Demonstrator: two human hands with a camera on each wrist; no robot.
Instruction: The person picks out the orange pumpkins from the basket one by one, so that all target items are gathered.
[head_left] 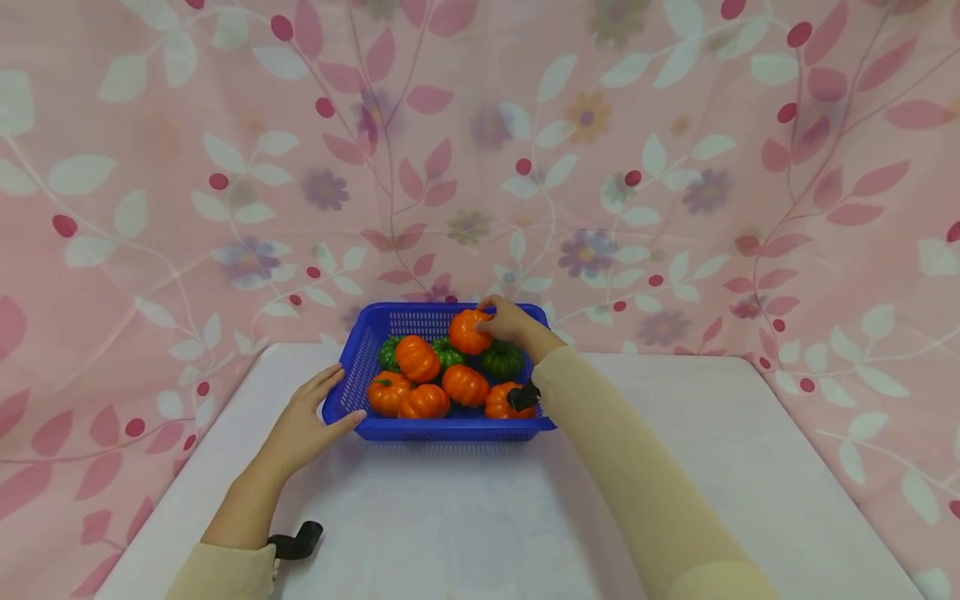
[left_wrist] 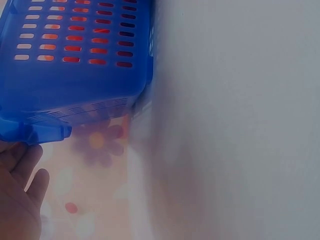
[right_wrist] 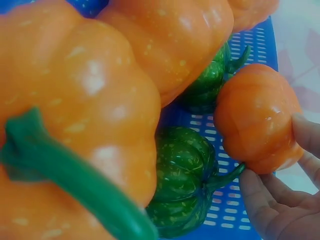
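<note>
An orange pumpkin (head_left: 469, 331) at the back of the blue basket (head_left: 352, 367) is gripped by the right hand (head_left: 512, 321), above other orange and green pumpkins (head_left: 502, 359), while the left hand (head_left: 307, 421) rests with relaxed fingers on the basket's left corner.

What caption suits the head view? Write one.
Right hand grips an orange toy pumpkin in the blue plastic basket.

White table (head_left: 675, 467); blue basket (head_left: 352, 367) sits at far edge, centre.
</note>
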